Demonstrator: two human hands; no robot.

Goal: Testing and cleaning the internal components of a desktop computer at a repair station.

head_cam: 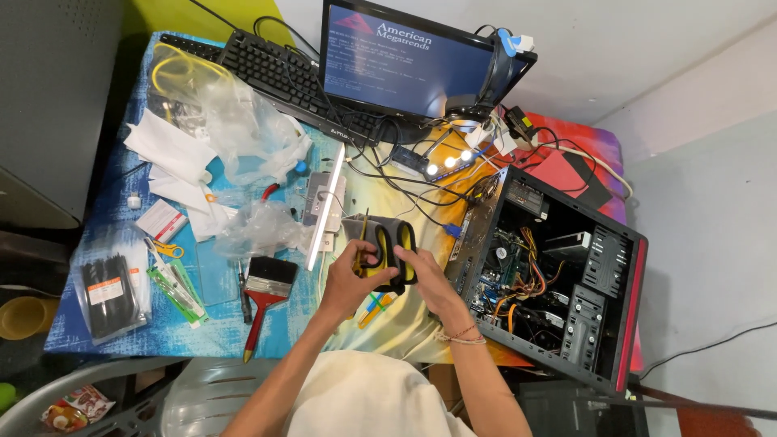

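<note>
The person's left hand point(350, 279) and right hand point(427, 279) are both clamped on a pair of scissors point(387, 247) w/ black-and-yellow handles, held above the bench point(210, 324) roughly btwn the two hands. Left-hand fingers wrap the left handle loop, right-hand fingers grip the right loop; the grey blade end points away from the person. Cannot tell if the blades are apart or together.

Just right of the right hand stands an open computer case point(558, 275), side panel off, boards and cables showing, red trim on its far edge. It crowds that side closely. Just under the hands lie small coloured bits on the yellow cloth, too small to tell apart.

Left of the left hand: a paint brush point(265, 295) w/ red handle, near; then a green packet point(180, 291), and a bag of black cable ties point(109, 295) well apart at the bench's left end. Ahead of the left hand sits a lit strip light point(326, 206), next to crumpled clear plastic bags point(243, 129) and white paper point(174, 158).

Further ahead of both hands: a tangle of black cables, a small box w/ three glowing lights point(441, 160), a black keyboard point(275, 73), and a monitor point(405, 61) w/ blue screen on.

Near the person, below the bench: a grey plastic chair point(146, 396).
</note>
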